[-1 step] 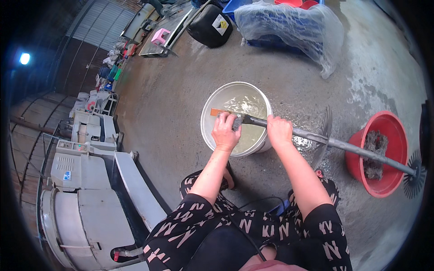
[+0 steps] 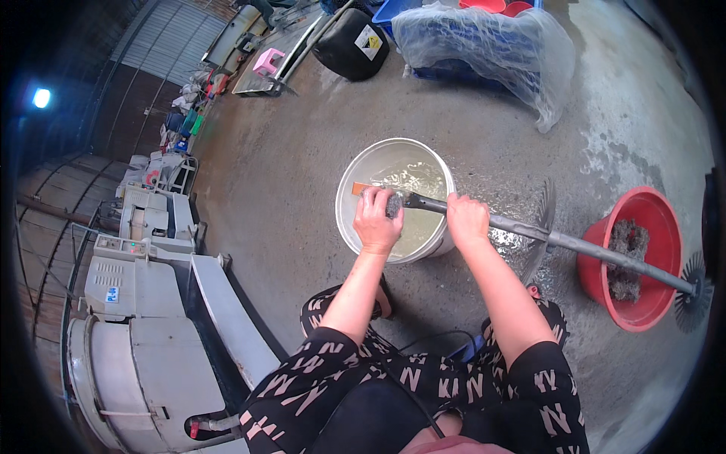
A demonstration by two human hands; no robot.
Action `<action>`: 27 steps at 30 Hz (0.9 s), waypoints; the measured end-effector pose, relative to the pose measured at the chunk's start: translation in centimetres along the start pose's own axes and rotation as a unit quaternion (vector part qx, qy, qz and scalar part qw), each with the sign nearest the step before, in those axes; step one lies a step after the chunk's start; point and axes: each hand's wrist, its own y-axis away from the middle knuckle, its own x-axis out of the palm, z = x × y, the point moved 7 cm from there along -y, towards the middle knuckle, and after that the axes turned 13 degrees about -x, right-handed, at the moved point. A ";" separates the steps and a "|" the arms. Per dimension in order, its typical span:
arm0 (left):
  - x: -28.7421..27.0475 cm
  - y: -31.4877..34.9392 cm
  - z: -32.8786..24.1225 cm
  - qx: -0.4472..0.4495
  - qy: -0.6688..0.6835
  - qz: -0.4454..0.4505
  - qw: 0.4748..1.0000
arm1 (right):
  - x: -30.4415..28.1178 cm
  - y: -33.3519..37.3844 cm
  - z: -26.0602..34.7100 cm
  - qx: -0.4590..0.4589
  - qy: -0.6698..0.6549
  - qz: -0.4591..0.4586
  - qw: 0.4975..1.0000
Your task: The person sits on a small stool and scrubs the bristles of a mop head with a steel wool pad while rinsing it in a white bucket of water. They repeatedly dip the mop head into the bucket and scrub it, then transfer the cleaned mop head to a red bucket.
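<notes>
A long grey metal shaft (image 2: pixel 586 247) slants across from a white bucket (image 2: pixel 345 219) to the right side. Two dark, round toothed discs stand on it, one disc (image 2: pixel 546 219) midway and another disc (image 2: pixel 691 292) near its far right end. My right hand (image 2: pixel 468 219) is wrapped round the shaft at the bucket's right rim. Over the bucket, my left hand (image 2: pixel 376 219) presses a grey wire scouring pad (image 2: pixel 394 203) against the shaft's darker left end. Just beyond those fingers an orange flat piece (image 2: pixel 361 188) shows; its attachment is hidden. Cloudy liquid (image 2: pixel 412 172) lies in the bucket.
To the right a red tub (image 2: pixel 665 219) holds grey wire-like clumps (image 2: pixel 629 246), with the shaft passing over it. A black jerrycan (image 2: pixel 350 44) and a net-draped blue crate (image 2: pixel 473 53) stand beyond. Grey machines (image 2: pixel 136 284) line the left. The concrete floor (image 2: pixel 272 174) looks wet near the bucket.
</notes>
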 end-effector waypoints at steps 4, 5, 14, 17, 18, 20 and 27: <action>1.2 0.6 0.1 -0.012 -0.009 -0.012 1.000 | 0.5 0.2 0.3 -0.002 -0.001 0.005 1.000; 2.2 0.8 0.8 -0.013 -0.027 0.005 1.000 | 0.2 0.1 0.1 -0.002 -0.004 0.002 1.000; 1.6 1.0 2.2 -0.130 0.139 -0.014 0.982 | 0.3 0.2 -0.2 -0.003 -0.012 0.006 1.000; 2.3 1.4 3.2 -0.227 0.087 0.008 0.970 | 0.1 0.2 0.2 -0.019 -0.003 0.009 1.000; 2.5 1.6 3.3 -0.231 0.103 -0.019 0.967 | 0.0 0.2 0.3 -0.020 -0.001 0.008 1.000; 2.9 2.1 3.5 -0.240 0.133 -0.074 0.959 | 0.1 0.2 0.7 -0.011 0.006 0.020 1.000; 1.3 3.4 8.2 -0.255 -0.023 -0.016 0.967 | -0.3 0.0 0.4 -0.002 -0.011 0.017 1.000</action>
